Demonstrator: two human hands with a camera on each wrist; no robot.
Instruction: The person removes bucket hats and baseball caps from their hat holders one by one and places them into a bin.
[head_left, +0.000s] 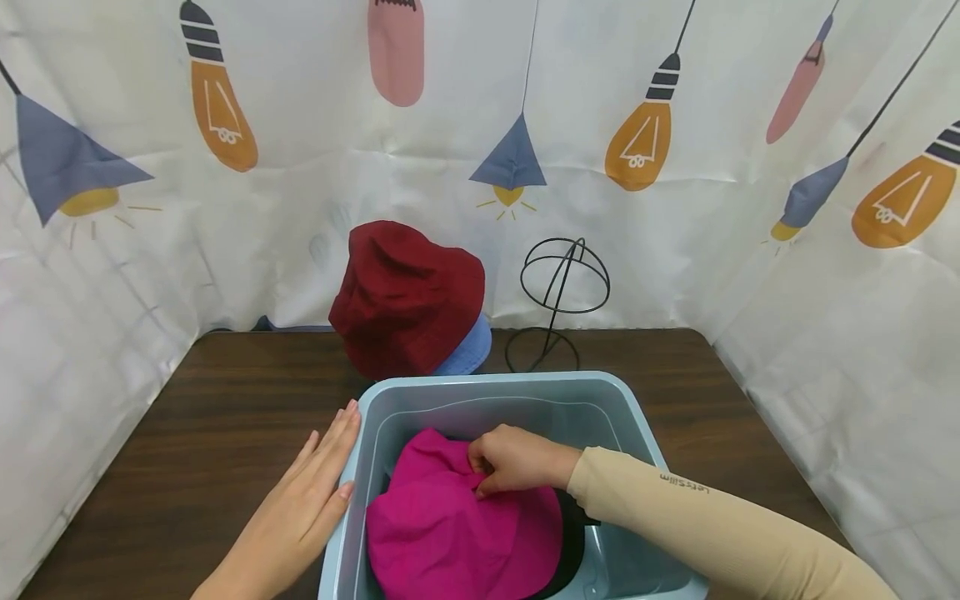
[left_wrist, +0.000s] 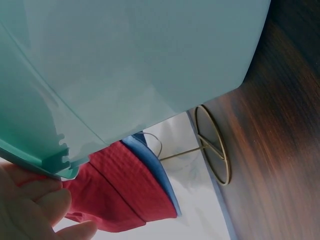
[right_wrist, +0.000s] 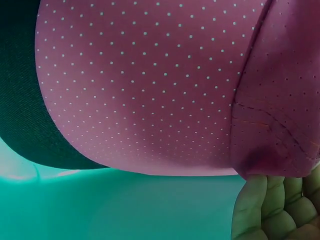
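Magenta hat (head_left: 450,533), soft fabric, crumpled: inside the light blue bin (head_left: 498,382), toward its left side, in a person's grasp. Right hand (head_left: 521,458): reaches in from the right, fingers curled, thumb and fingers pinching a fold of the magenta hat near its top; the right wrist view shows these fingers at the edge of pink fabric set with small pale dots. Sleeve (head_left: 720,525), beige, dark lettering near the cuff: covers the right forearm. Black piece (head_left: 572,542), fabric: curves out from under the right side of the magenta hat; whether part of it or separate, cannot tell. Left hand (head_left: 300,500): laid along the outer left edge of the bin, fingers straight and close together, thumb apart, pinching nothing. Dark red hat (head_left: 408,292), brimmed: behind the bin, tilted, over a blue hat (head_left: 468,350) of which only a part of the brim shows; their support is hidden. Wire stand (head_left: 554,312), black, domed top, ring base: upright behind the bin, right of the dark red hat, near it. Table (head_left: 225,433), dark wood grain: beneath all. Cloth backdrop (head_left: 450,167), white, printed with hanging lamps and bulbs: behind and at both sides.
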